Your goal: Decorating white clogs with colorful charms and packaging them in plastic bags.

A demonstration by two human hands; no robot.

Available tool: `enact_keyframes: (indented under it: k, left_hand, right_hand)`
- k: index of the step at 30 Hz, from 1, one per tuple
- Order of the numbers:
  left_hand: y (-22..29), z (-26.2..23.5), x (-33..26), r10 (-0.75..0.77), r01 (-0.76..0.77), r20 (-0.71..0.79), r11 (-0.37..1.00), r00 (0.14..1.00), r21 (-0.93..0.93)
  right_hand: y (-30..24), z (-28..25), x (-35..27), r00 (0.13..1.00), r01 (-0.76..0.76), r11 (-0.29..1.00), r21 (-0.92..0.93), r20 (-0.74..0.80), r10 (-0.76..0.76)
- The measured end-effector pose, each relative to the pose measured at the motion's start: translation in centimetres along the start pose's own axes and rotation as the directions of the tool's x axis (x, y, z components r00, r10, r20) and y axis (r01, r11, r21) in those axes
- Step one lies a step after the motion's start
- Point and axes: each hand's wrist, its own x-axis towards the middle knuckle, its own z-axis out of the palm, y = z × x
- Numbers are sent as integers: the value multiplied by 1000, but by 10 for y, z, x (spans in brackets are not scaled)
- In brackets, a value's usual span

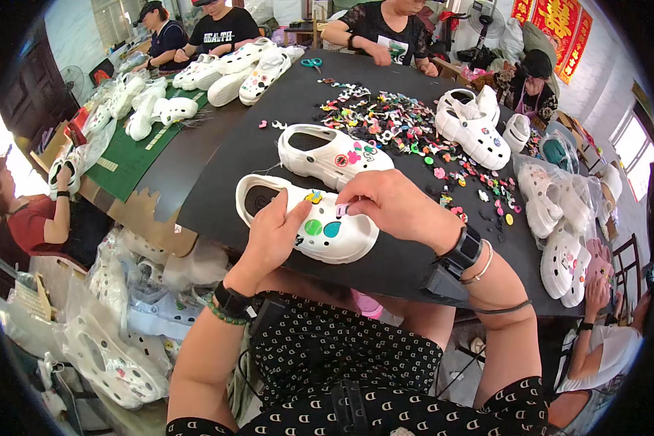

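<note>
Clog [320,225] lies between left hand [269,236] and right hand [389,203], both touching it.

Two white clogs [309,218] lie nearest, two hands [269,236] on one, one pair of scissors [312,63] beyond.

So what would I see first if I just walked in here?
Probably the white clog at the near table edge, steadied by the left hand while the right hand presses a small charm onto it. Behind it, a bright heap of colourful charms spills across the black table.
</note>
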Motion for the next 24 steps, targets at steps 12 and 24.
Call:
enact_keyframes:
  k: [12, 24]
  left_hand:
    - [11, -6, -7, 4, -4, 1, 998, 1000, 70]
    - [13, -8, 2, 41, -48, 41, 979, 998, 199]
  right_hand:
    - [-9, 21, 25, 998, 1, 999, -36, 69, 1]
    - [-9, 29, 33, 996, 87, 916, -392, 23, -85]
